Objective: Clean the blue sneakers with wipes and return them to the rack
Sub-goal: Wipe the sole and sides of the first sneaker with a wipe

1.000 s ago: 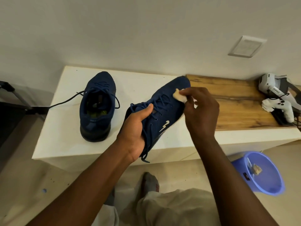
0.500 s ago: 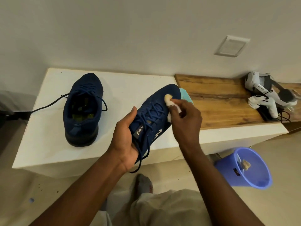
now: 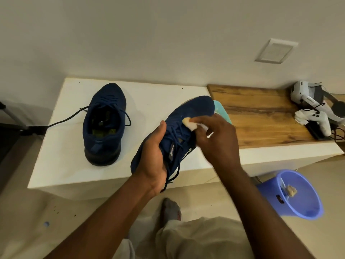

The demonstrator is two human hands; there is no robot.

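My left hand [image 3: 152, 157] grips a blue sneaker [image 3: 194, 109] round its heel and collar, holding it tilted above the front edge of the white bench [image 3: 61, 152]. My right hand [image 3: 216, 141] pinches a crumpled white wipe [image 3: 189, 124] and presses it on the sneaker's upper just past the laces. The second blue sneaker [image 3: 105, 124] stands upright on the bench to the left, heel toward me, one lace trailing off to the left.
A teal pack [image 3: 223, 111] peeks out behind the held sneaker's toe. A wooden top [image 3: 261, 113] covers the bench's right part, with a white headset and controller [image 3: 315, 116] on it. A blue bin [image 3: 295, 197] with a used wipe stands on the floor at right.
My right hand has slid the wipe from the toe back toward the laces. The held sneaker has come a little lower and nearer to me.
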